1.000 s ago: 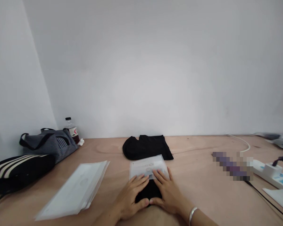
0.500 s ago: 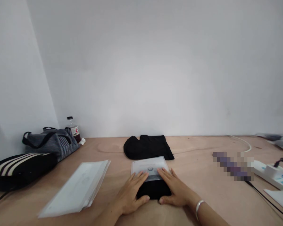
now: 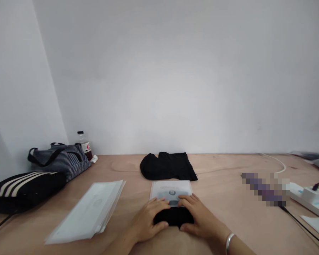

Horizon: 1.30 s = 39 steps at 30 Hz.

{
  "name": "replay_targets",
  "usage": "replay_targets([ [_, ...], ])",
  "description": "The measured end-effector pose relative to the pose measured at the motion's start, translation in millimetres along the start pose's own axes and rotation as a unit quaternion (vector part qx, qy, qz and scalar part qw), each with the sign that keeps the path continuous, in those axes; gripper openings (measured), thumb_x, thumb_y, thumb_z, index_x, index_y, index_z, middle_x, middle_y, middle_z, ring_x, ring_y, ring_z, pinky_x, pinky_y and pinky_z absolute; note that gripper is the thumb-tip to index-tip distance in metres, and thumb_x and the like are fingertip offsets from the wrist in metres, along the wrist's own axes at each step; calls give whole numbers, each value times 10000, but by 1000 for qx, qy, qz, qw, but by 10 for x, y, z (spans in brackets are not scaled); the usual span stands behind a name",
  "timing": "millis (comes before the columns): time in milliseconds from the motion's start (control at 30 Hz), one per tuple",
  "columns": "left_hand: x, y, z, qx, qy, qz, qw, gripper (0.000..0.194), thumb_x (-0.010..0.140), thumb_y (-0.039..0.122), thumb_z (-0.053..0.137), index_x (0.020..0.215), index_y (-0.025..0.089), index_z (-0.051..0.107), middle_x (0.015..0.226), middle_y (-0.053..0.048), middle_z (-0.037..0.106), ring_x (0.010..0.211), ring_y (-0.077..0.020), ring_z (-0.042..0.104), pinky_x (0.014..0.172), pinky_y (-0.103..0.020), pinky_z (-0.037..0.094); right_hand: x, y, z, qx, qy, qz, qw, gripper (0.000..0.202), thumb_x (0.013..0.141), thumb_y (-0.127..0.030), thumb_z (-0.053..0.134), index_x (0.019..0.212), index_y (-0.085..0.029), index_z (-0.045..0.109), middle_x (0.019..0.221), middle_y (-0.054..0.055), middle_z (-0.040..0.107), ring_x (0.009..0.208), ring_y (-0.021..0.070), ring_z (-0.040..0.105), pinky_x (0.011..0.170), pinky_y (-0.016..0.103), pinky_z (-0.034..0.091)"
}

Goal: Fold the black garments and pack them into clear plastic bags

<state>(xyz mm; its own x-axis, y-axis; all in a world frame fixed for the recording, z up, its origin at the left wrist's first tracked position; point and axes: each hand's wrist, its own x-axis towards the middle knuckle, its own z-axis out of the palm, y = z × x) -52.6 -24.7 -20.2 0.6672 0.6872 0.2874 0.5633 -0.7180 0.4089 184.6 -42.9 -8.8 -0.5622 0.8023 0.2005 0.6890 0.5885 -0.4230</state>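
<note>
A folded black cloth point(image 3: 172, 216) lies at the table's front, its far end meeting a frosted plastic bag point(image 3: 170, 186) with a round dark logo. How far it reaches into the bag, I cannot tell. My left hand point(image 3: 150, 220) curves round the cloth's left side, thumb at its near edge and fingertips on the bag. On the right side my right hand point(image 3: 199, 216), a silver bangle at its wrist, curves round in the same way. Both hands are closed about the cloth. Just beyond the bag lies a flat black garment point(image 3: 167, 166) with a rounded left end.
At left lies a stack of frosted plastic bags point(image 3: 87, 212). Behind it are a black striped bag point(image 3: 29, 189), a grey striped handbag point(image 3: 61, 161) and a bottle point(image 3: 85, 146). A pixelated object point(image 3: 264, 189), a power strip point(image 3: 316, 203) and cables are at right.
My fingers have bent and drawn back from lying flatter on the bag. The bag's logo shows more fully, and the bag sits slightly nearer. The view has shifted a little.
</note>
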Motion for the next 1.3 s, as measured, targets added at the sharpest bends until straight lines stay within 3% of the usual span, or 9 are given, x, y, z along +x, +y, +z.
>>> replay_targets([
  [100, 7, -13, -5, -12, -18, 7, 1000, 367, 749, 360, 587, 1107, 295, 547, 1257, -16, 484, 1185, -224, 388, 1004, -450, 250, 0, 62, 0, 69, -1, -28, 997, 343, 639, -328, 638, 951, -207, 561, 1251, 84, 442, 1151, 233, 375, 940, 375, 300],
  [233, 47, -48, 32, -12, -26, 3, 1000, 351, 803, 325, 528, 1153, 319, 511, 1262, -15, 471, 1195, -233, 372, 992, -496, 239, 12, 106, 71, 87, 0, -2, 996, 244, 694, -301, 599, 916, -202, 592, 1278, 90, 428, 1203, 245, 323, 995, 442, 204],
  [467, 82, -69, 110, 10, 25, -3, 1000, 323, 847, 283, 470, 1168, 302, 500, 1200, 3, 536, 1128, -191, 461, 989, -427, 300, 56, 121, 129, 73, 53, 11, 996, 298, 743, -294, 560, 1012, -180, 620, 1209, 111, 501, 1117, 225, 444, 945, 367, 342],
  [633, 61, -119, 58, 32, 45, -41, 998, 541, 737, 340, 607, 1241, 289, 417, 1273, -22, 462, 1183, -231, 389, 1003, -454, 265, 40, 145, 66, 67, 30, -6, 997, 368, 739, -332, 560, 1083, -206, 594, 1250, 102, 465, 1131, 241, 433, 955, 391, 336],
  [733, 91, -128, 36, 30, 15, -31, 999, 416, 789, 328, 547, 1196, 282, 476, 1233, -18, 501, 1164, -233, 416, 1010, -492, 225, 44, 147, 57, 57, 18, -21, 998, 376, 767, -315, 522, 1126, -211, 561, 1241, 90, 474, 1171, 253, 382, 968, 421, 311],
  [833, 121, -85, 41, 34, 44, -26, 998, 285, 821, 312, 507, 1099, 287, 565, 1106, -1, 603, 1055, -215, 526, 1029, -484, 188, 55, 133, 58, 65, 30, -47, 996, 350, 790, -280, 487, 1130, -227, 556, 1169, 71, 541, 1122, 225, 445, 967, 401, 319],
  [1000, 80, 7, 31, 19, 89, -55, 994, 225, 794, 348, 533, 988, 289, 634, 993, 6, 662, 960, -204, 582, 914, -373, 400, 30, 95, -19, 71, 28, -53, 996, 310, 785, -336, 519, 1083, -278, 583, 1100, 50, 593, 1045, 215, 515, 965, 435, 292],
  [1167, 37, -7, -11, 0, 6, -20, 1000, 454, 757, 370, 572, 1195, 299, 476, 1257, -9, 479, 1193, -243, 374, 996, -477, 258, 3, 77, -72, 75, -15, -40, 996, 330, 818, -434, 462, 1112, -314, 550, 1259, 53, 459, 1180, 241, 369, 985, 474, 217],
  [1300, 64, -28, 9, -24, -17, -22, 999, 400, 811, 301, 517, 1206, 313, 454, 1251, 8, 481, 1205, -215, 360, 1010, -483, 219, 9, 121, -18, 99, -27, -23, 994, 338, 796, -450, 498, 1102, -320, 555, 1250, 47, 467, 1205, 258, 324, 983, 493, 207],
])
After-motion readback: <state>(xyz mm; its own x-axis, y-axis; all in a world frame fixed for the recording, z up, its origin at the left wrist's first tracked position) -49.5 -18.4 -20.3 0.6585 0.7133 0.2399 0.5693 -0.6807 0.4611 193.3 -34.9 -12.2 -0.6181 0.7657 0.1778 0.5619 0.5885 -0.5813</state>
